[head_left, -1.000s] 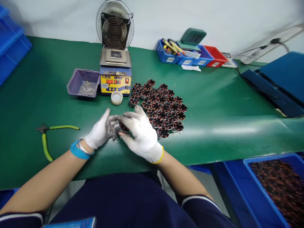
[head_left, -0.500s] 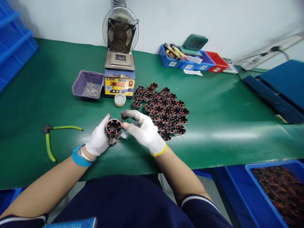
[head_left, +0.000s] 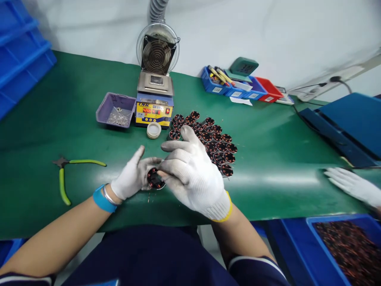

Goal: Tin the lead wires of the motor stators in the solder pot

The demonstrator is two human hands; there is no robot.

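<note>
A motor stator [head_left: 154,180], a round metal ring with black and copper windings inside, sits in the gloved fingers of my left hand [head_left: 131,176]. My right hand [head_left: 193,174], also gloved, reaches over from the right. Its thumb and forefinger are pinched together at the stator's right edge; what lies between them is too small to make out. Thin copper wire ends hang below the stator. Behind my right hand a cluster of several similar stators [head_left: 222,147] stands on the green mat, partly covered by that hand.
Green-handled cutters [head_left: 64,178] lie open at left. A purple bin [head_left: 101,111] of metal bits, a solder pot [head_left: 154,109] and a small round tub [head_left: 154,130] stand beyond my hands. Another person's gloved hand [head_left: 351,184] rests at right, above a blue crate [head_left: 312,228].
My right hand has turned over and now hangs above the stator's right side. The stator has shifted slightly right and down. Another person's gloved hand has come in at the right.
</note>
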